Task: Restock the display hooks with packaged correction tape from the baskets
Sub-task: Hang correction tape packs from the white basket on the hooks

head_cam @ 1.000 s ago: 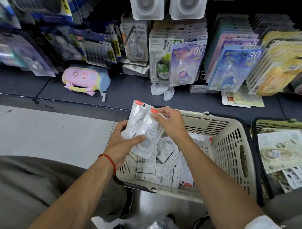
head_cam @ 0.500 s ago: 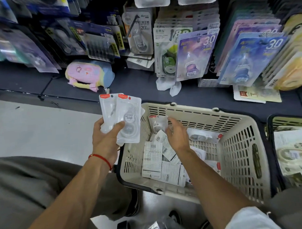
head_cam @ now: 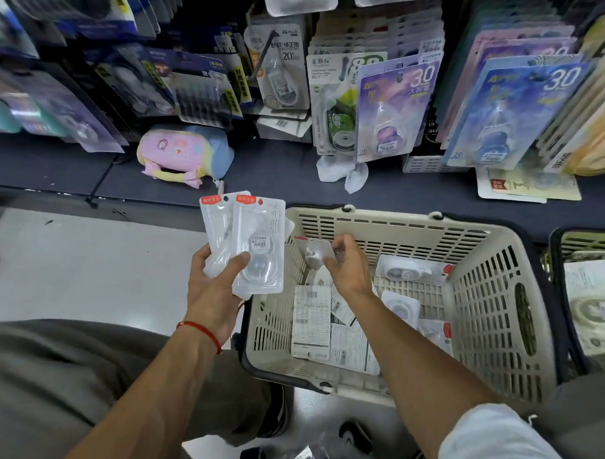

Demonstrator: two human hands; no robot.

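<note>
My left hand (head_cam: 216, 287) grips a fanned stack of clear correction tape packs (head_cam: 257, 244) with red top tabs, held upright to the left of the cream basket (head_cam: 495, 291). Inside the basket, my right hand (head_cam: 345, 265) pinches another clear pack (head_cam: 314, 251) by its edge, lifted a little above the loose packs (head_cam: 335, 327) lying on the basket floor. More packs (head_cam: 409, 270) lean against the basket's far wall. Display hooks with hanging correction tape cards (head_cam: 389, 109) fill the wall above the dark shelf.
A second basket (head_cam: 569, 240) with larger packs stands at the right edge. A pastel pouch (head_cam: 185, 154) lies on the dark shelf (head_cam: 275, 175). My knee and grey trousers fill the lower left; pale floor lies left of the basket.
My hands have parted: the left moved left holding the stack upright, while the right dropped into the basket and took hold of another pack. The view has moved closer to the shelf.
</note>
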